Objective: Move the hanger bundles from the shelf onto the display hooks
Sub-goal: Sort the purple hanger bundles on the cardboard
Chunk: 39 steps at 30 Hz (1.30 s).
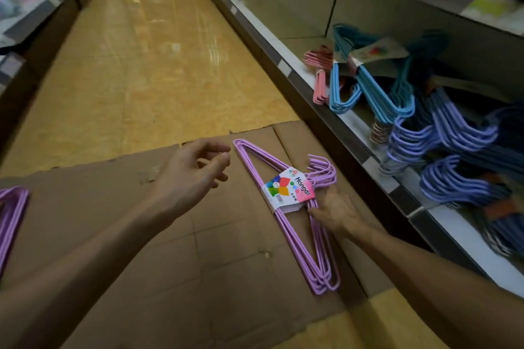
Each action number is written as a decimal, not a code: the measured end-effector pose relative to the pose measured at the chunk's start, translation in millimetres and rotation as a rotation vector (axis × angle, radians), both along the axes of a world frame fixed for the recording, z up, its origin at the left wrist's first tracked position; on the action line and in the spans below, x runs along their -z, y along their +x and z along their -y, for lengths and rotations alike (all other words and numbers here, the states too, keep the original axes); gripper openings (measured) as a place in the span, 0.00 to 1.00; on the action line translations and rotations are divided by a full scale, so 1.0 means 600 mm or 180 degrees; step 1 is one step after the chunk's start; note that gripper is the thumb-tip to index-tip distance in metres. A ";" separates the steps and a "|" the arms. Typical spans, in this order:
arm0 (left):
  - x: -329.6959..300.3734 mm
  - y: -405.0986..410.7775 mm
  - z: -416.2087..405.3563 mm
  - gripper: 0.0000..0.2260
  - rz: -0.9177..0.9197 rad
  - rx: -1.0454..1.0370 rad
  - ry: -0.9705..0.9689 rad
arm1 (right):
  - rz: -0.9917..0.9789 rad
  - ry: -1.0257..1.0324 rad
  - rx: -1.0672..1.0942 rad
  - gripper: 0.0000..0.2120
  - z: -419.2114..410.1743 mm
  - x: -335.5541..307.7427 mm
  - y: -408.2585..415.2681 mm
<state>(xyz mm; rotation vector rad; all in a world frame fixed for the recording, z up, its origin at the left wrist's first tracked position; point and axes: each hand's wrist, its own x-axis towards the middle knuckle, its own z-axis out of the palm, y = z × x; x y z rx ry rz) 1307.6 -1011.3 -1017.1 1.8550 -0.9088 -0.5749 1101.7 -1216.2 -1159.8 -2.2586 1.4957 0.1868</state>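
The pink bundle (286, 207) lies on cardboard (170, 235) at 5 o'clock, right hand (334, 211) seemingly pinching its necks, left hand (192, 176) open and empty; lifted one-handed, it may swing and slip free.

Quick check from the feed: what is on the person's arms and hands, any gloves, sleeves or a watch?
Nothing is worn on either visible part. The left hand and right hand are bare, with no gloves or rings showing. Both forearms are bare as far as the frame edges, with no sleeves, watch or bands in view.
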 end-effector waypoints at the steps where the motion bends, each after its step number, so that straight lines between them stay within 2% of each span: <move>1: 0.002 0.001 0.000 0.07 0.0013 0.0015 0.0010 | -0.0060 0.0094 0.0059 0.31 -0.009 -0.007 0.001; 5: 0.014 0.017 -0.009 0.07 0.0058 0.0037 0.0153 | -0.0222 0.0551 0.0386 0.22 -0.042 -0.016 0.007; 10: 0.031 0.031 -0.021 0.07 0.0002 -0.0007 0.0251 | -0.0154 0.0525 0.0547 0.19 -0.050 0.008 0.015; 12: 0.033 0.033 -0.022 0.07 -0.0008 -0.0023 0.0276 | -0.0019 0.0613 0.0658 0.13 -0.049 0.011 0.014; 15: 0.031 0.034 -0.021 0.07 -0.0023 -0.0028 0.0262 | 0.0628 0.1013 0.1108 0.03 -0.049 0.011 0.013; 19: 0.026 0.033 -0.019 0.06 -0.0041 -0.0020 0.0237 | 0.1569 0.1840 0.1772 0.08 -0.045 -0.005 0.018; 22: 0.021 0.030 -0.017 0.06 -0.0009 0.0001 0.0229 | 0.1963 0.2397 0.1770 0.04 -0.053 -0.032 0.028; 24: 0.016 0.028 -0.016 0.06 0.0014 0.0012 0.0236 | 0.2053 0.2489 0.1667 0.03 -0.068 -0.043 0.037; 26: 0.011 0.025 -0.015 0.06 0.0048 0.0015 0.0223 | 0.2013 0.2179 0.1512 0.07 -0.083 -0.042 0.050; 29: 0.004 0.020 -0.013 0.05 0.0105 0.0052 0.0208 | 0.2154 0.1687 0.1323 0.02 -0.101 -0.044 0.069; 30: 0.002 0.018 -0.013 0.04 0.0128 0.0071 0.0202 | 0.2182 0.1562 0.1215 0.04 -0.106 -0.048 0.077; 35: -0.006 0.021 -0.022 0.03 0.0047 0.0148 0.0079 | 0.1817 0.0677 0.0050 0.06 -0.133 -0.077 0.097; 39: -0.012 0.032 -0.028 0.10 -0.0081 0.0107 0.0163 | 0.1570 0.0354 -0.0729 0.06 -0.176 -0.111 0.110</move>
